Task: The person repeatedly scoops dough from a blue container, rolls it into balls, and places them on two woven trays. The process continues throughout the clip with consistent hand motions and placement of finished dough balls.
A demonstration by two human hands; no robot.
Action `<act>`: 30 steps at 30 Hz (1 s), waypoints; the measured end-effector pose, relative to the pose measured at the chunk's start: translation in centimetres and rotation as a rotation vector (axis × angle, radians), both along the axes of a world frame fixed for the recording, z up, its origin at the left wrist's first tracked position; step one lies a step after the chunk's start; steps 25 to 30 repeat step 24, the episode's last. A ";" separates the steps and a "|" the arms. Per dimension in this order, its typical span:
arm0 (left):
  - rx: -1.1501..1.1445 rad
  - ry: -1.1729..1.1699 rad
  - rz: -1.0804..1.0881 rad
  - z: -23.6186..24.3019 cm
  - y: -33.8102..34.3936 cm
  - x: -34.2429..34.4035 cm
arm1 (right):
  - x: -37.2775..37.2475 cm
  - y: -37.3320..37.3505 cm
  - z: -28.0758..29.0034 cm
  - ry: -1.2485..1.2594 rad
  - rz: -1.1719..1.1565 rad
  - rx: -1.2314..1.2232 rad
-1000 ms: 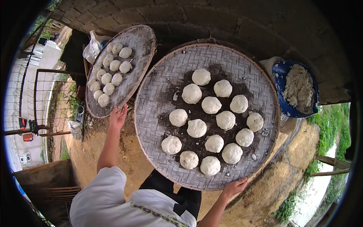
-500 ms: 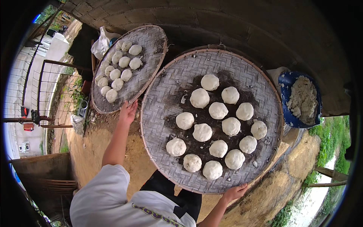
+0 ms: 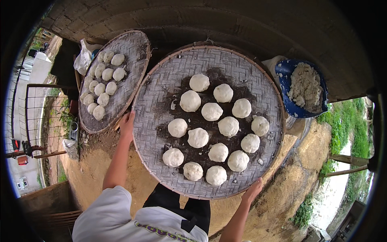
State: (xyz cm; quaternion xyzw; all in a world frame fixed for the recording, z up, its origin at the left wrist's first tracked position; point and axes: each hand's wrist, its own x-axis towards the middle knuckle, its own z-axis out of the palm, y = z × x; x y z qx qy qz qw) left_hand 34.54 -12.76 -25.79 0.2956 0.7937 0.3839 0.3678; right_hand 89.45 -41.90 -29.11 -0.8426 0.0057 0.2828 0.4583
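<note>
A large round woven bamboo tray (image 3: pixel 155 94) sits in front of me, bearing several pale dough-like balls (image 3: pixel 212 111) on its darkened middle. At the tray's left rim is my left hand (image 3: pixel 127 123), its fingers closed against the edge and partly hidden by it. My right hand (image 3: pixel 253 190) grips the lower right rim, thumb towards the top side, other fingers mostly out of sight beneath. Just beyond my left hand, a second woven tray (image 3: pixel 135 52) leans at a tilt and carries several similar balls (image 3: pixel 107 74).
A blue basin (image 3: pixel 285 74) of crumbly pale mash (image 3: pixel 306 88) stands to the right of the large tray. Behind runs a block wall (image 3: pixel 193 20). A white plastic bag (image 3: pixel 84 56) lies at the far left, near a wire-mesh gate (image 3: pixel 36 107). Bare earth (image 3: pixel 298 173) slopes at right.
My left hand has left the tilted tray's lower edge and come onto the large tray's left rim. My right hand stays on its rim. The whole view has shifted slightly.
</note>
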 end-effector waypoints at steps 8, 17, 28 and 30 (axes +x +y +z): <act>0.000 0.413 -0.201 -1.2 0.4 -0.5 | 8.4 5.0 -3.3 0.069 0.085 0.142; -0.155 0.244 -0.093 0.6 1.1 -1.3 | 7.2 6.5 0.9 0.137 0.047 0.098; 0.049 -0.729 -0.127 3.4 1.1 -3.2 | 9.1 6.4 2.8 0.615 -0.146 0.548; 0.049 -0.729 -0.127 3.4 1.1 -3.2 | 9.1 6.4 2.8 0.615 -0.146 0.548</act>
